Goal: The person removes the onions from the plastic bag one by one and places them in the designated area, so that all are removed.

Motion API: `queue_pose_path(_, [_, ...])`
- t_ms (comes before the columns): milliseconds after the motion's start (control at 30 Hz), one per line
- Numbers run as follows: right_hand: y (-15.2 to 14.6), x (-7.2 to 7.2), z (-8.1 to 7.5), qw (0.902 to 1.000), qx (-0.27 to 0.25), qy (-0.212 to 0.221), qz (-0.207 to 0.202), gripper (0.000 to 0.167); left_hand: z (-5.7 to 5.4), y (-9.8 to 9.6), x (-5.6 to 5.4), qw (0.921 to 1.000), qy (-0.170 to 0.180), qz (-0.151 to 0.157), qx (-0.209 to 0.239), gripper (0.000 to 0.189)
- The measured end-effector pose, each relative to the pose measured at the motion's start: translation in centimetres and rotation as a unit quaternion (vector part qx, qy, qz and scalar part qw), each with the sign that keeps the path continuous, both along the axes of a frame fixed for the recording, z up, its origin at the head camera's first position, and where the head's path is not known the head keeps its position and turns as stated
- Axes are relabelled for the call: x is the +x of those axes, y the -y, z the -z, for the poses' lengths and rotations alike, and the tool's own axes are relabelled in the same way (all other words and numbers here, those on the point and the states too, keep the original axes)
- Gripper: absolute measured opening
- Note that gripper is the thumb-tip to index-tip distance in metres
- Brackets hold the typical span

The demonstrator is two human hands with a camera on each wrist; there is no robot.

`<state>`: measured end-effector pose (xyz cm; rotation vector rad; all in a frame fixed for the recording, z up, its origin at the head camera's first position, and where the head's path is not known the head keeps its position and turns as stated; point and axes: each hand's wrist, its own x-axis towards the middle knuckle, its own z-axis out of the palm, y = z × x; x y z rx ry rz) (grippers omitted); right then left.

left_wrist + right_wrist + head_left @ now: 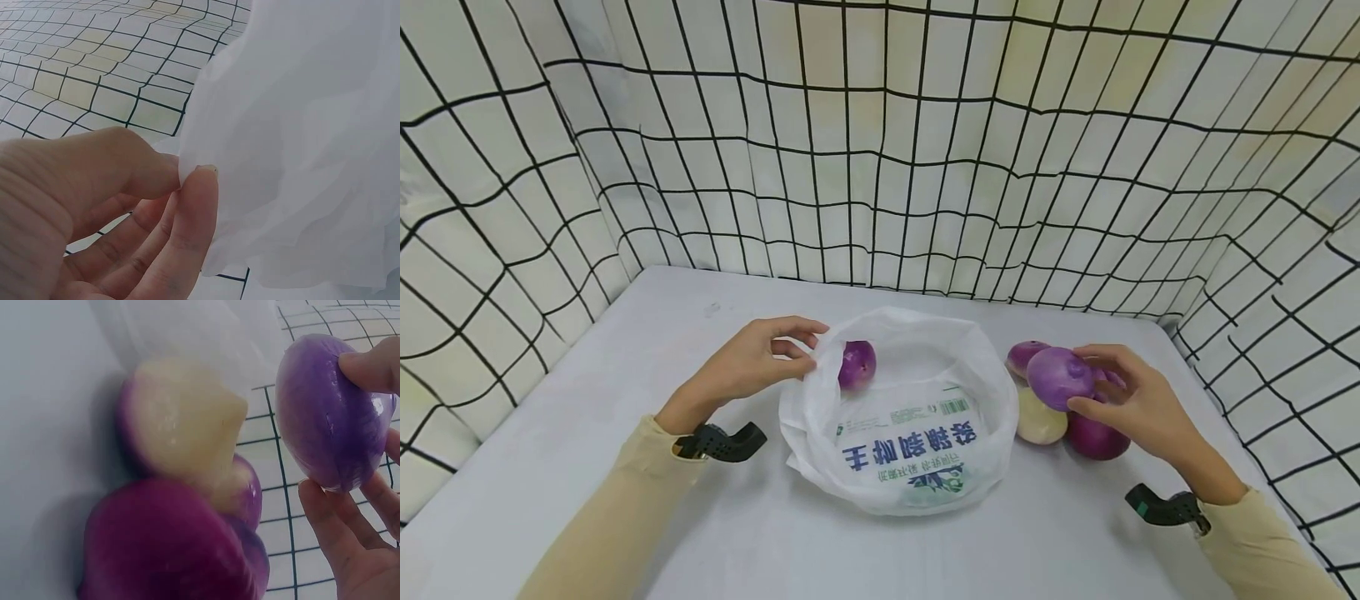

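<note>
A white plastic bag (887,492) with blue and green print stands wide-mouthed on the table. One purple onion (858,364) shows inside it, on the left. At the bag's left rim, my left hand (767,358) pinches the thin plastic between thumb and finger; the left wrist view shows the pinched bag edge (262,137) up close. To the right of the bag, my right hand (1138,404) holds a glossy light-purple onion (1058,379) by its sides, raised over a small group. That group has a pale yellow-and-purple onion (187,419), a dark purple onion (156,544) and others partly hidden.
The white table (715,533) runs under everything. Black grid netting (880,167) over white sheeting rises at the back and both sides. The onion group lies close against the bag's right side, near the table's right edge.
</note>
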<state>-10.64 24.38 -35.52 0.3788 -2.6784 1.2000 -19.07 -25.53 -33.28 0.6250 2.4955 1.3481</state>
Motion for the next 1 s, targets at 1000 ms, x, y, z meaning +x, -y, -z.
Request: queue_pose_path(1000, [-7.9,3.0,1.5,0.9938,0.036,0.016,0.104,0.065,-0.1,0.3,0.1,0.9999,-0.007,-0.005,-0.005,0.048])
